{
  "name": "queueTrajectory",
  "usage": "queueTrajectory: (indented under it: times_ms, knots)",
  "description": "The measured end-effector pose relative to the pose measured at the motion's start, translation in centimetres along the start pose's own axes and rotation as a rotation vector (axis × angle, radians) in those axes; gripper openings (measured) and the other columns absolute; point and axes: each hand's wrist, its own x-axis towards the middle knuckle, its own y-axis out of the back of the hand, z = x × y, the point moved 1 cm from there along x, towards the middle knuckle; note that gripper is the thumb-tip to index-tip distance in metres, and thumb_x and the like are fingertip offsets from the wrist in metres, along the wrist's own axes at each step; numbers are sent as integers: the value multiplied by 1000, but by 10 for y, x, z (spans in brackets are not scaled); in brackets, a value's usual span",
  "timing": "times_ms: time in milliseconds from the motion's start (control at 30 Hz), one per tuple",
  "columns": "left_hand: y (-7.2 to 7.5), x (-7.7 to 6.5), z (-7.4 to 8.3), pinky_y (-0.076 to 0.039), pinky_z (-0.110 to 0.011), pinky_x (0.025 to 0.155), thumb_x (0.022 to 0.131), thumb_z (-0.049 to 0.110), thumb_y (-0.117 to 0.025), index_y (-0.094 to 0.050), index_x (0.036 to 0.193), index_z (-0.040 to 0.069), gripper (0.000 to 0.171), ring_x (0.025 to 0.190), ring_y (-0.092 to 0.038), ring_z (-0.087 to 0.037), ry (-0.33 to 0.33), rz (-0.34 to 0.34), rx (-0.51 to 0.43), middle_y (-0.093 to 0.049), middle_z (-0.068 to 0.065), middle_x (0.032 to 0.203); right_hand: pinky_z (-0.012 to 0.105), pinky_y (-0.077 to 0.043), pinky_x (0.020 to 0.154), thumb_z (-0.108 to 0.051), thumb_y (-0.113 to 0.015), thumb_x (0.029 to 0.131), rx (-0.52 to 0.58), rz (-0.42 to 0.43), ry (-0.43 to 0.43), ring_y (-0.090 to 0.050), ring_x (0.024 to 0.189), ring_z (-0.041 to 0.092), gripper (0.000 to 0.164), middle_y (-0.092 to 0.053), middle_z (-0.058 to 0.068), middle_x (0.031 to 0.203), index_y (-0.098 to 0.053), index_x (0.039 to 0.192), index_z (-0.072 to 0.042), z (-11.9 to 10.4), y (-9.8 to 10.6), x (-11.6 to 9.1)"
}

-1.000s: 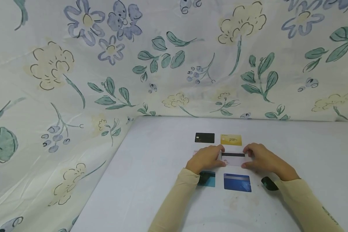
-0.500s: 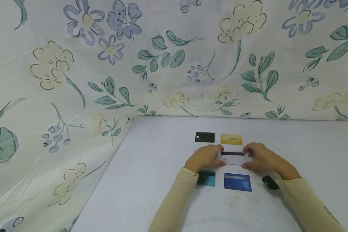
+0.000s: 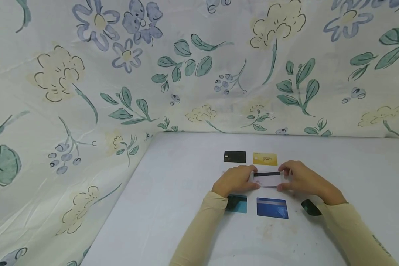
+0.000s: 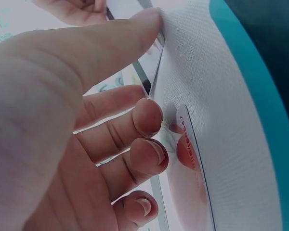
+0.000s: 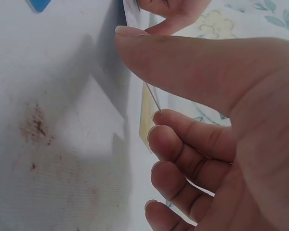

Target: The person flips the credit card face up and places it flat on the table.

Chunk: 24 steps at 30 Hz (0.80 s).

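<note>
A white card with a dark magnetic stripe is held level between both hands, close over the white table. My left hand pinches its left end, the thumb on the near edge and the index finger on the far edge. At the other end, my right hand grips it the same way; the right wrist view shows the thumb and index finger at the card's edges. Below the left hand's curled fingers lies a pale card with red digits, mostly hidden from the head view.
Behind the hands lie a black card and a gold card. Nearer are a teal card, partly covered by the left sleeve, and a blue card. A dark rounded object is at the right wrist. Floral cloth hangs behind the table.
The striped card has risen slightly, its right end a little higher than its left. My right hand has moved up a little with it; the left hand stays nearly still.
</note>
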Motion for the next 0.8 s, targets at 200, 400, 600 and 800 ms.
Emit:
queueTrajectory:
  times_ms: [200, 400, 600, 800]
  knots:
    - [3, 0, 2, -52, -26, 81, 96, 48, -70, -60, 142, 22, 54, 88, -58, -10, -27, 8, -14, -63, 6, 94, 33, -49, 78, -32, -89, 80, -29, 20, 24, -53, 96, 25, 63, -59, 8, 98, -64, 127, 3, -2, 4, -2]
    - [4, 0, 2, -46, -23, 71, 97, 48, -68, -58, 144, 22, 55, 84, -57, -9, -66, 29, -51, -59, 5, 90, 33, -51, 80, -32, -88, 81, -40, 40, 39, -53, 98, 27, 63, -59, 9, 99, -64, 127, 3, -6, 10, -5]
    - [5, 2, 3, -44, -20, 69, 95, 49, -71, -57, 144, 20, 58, 83, -55, -7, -108, 75, -60, -59, 6, 91, 33, -52, 81, -33, -88, 81, -27, 45, 54, -53, 99, 28, 63, -59, 10, 100, -63, 127, 3, -9, 14, -8]
    - [6, 2, 5, -42, -18, 66, 93, 51, -73, -57, 145, 21, 62, 81, -55, -6, -119, 101, -89, -58, 7, 90, 34, -51, 81, -32, -87, 82, -24, 52, 66, -54, 100, 27, 61, -60, 9, 101, -64, 127, 1, -9, 15, -8]
